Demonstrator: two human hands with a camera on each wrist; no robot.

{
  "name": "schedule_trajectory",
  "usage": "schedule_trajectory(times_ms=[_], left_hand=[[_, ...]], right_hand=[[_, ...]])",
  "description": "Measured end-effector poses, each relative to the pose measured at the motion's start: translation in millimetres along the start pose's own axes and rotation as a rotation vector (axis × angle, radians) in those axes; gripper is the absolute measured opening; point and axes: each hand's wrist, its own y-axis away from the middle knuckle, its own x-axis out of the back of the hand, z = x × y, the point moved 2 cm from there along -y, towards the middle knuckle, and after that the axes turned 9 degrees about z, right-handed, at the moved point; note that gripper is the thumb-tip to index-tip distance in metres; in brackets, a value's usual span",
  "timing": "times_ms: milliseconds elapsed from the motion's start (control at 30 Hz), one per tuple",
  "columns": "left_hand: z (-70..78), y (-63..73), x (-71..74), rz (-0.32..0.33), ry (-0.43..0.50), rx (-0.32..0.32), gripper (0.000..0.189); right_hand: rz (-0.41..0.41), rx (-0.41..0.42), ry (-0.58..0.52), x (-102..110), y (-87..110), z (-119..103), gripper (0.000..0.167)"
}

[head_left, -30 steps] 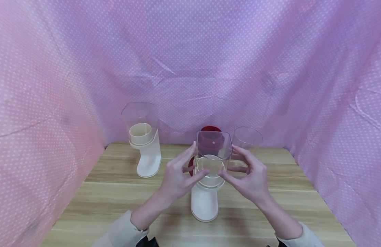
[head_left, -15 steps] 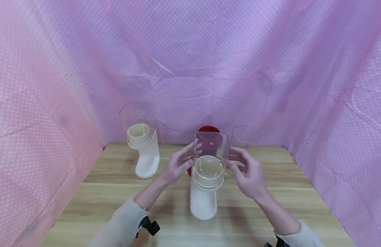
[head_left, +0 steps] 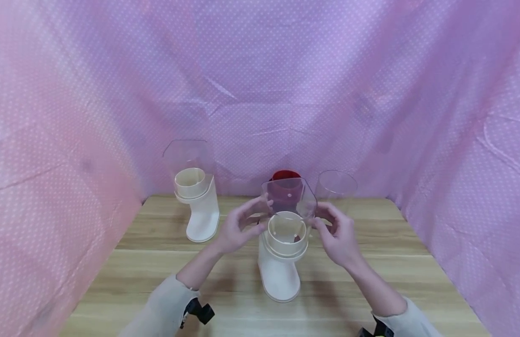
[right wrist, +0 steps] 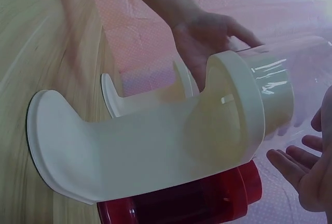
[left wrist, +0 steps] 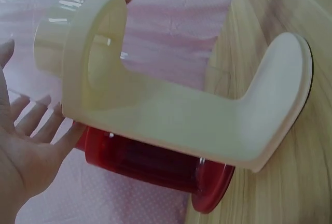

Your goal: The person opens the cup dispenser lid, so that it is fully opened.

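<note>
A cream-white curved stand [head_left: 281,281] stands upright on the table in the middle of the head view. Its top ring carries a clear plastic container [head_left: 305,206] with a cream round neck [head_left: 285,245]. From the left side, my left hand [head_left: 239,228] holds the container, fingers reaching behind it and thumb toward the front. On the opposite side my right hand [head_left: 340,236] holds it too, thumb near its right edge. In the left wrist view, the left fingers [left wrist: 46,125] are spread beside the ring. The container's wall is hard to see against the cloth.
A red stand [left wrist: 150,162] with a clear container [head_left: 336,187] and red cup [head_left: 286,174] nearby stands behind. Another white stand [head_left: 203,222] with a cream cup [head_left: 190,182] and clear container stands at back left. Pink dotted cloth [head_left: 260,84] surrounds the wooden table [head_left: 129,281].
Both hands' thumbs have moved from the front of the neck out to the container's sides. The container and its white stand have since turned slightly.
</note>
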Motion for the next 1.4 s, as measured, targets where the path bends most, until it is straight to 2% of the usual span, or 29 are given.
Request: schedule_trajectory(times_ms=[100, 200, 433, 633, 767, 900, 1033, 1233, 1400], left_hand=[[-3.3, -2.3, 2.6, -0.062, 0.000, 0.035, 0.058], [-6.8, -1.3, 3.3, -0.082, -0.009, 0.076, 0.053], [-2.8, 4.0, -2.0, -0.009, -0.061, 0.137, 0.060], [4.0, 5.3, -6.9, 0.022, -0.112, 0.117, 0.065], [4.4, 2.3, -5.2, -0.012, -0.109, 0.093, 0.066], [1.7, 2.4, -1.3, -0.055, -0.121, 0.106, 0.066], [-0.1, 4.3, 0.6, -0.064, -0.136, 0.114, 0.064], [2.1, 9.8, -5.2, 0.009, -0.121, 0.139, 0.064], [3.8, 19.0, -9.6, 0.078, -0.184, 0.147, 0.065]], right_hand=[[-0.012, 0.013, 0.020, 2, 4.0, -1, 0.023], [-0.032, 0.011, 0.044, 0, 6.5, -2, 0.022], [-0.030, 0.024, 0.081, -3, 3.4, -1, 0.025], [-0.034, 0.015, 0.049, -1, 0.7, 0, 0.029], [-0.030, -0.006, 0.029, 4, 2.0, -3, 0.025], [-0.050, -0.013, 0.050, 7, 6.3, -6, 0.019], [-0.080, -0.006, 0.090, 5, 9.6, -5, 0.017], [-0.050, 0.004, 0.095, 0, 11.1, 0, 0.024], [-0.072, 0.015, 0.135, 0, 9.6, 2, 0.032]])
